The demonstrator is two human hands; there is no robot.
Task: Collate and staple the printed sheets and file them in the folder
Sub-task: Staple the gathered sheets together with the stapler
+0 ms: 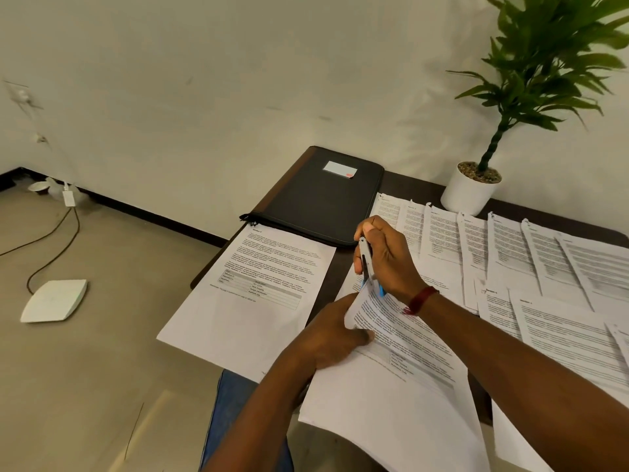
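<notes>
– Printed sheets (408, 386), the ones nearest us: where are they?
– Lifted over the near edge of the tabletop (408, 183), with their lower edge cut off by the frame. The left hand (333, 338) pinches them near the top corner, thumb on top and fingers underneath, out of sight.
– And the stapler?
– The stapler (366, 264) stands on that same corner, with the right hand (388, 260) curled tight round it. I can't tell whether it has bitten, because the hand covers the spot.
– So how far along is the job?
– Early to middle, I'd judge. This bundle looks collated and is at the stapling step. A separate sheet (252, 301) lies to its left, overhanging the tabletop edge. To the right, overlapping rows of sheets (510, 253) are spread out and run past the frame. Whether any of those are stapled is too blurred to say.
– And the folder?
– The black folder (320, 199) lies shut at the far end, near a white plant pot (468, 195). Nothing appears filed, though its inside is hidden. All the filing, I'd say, is left to do.
</notes>
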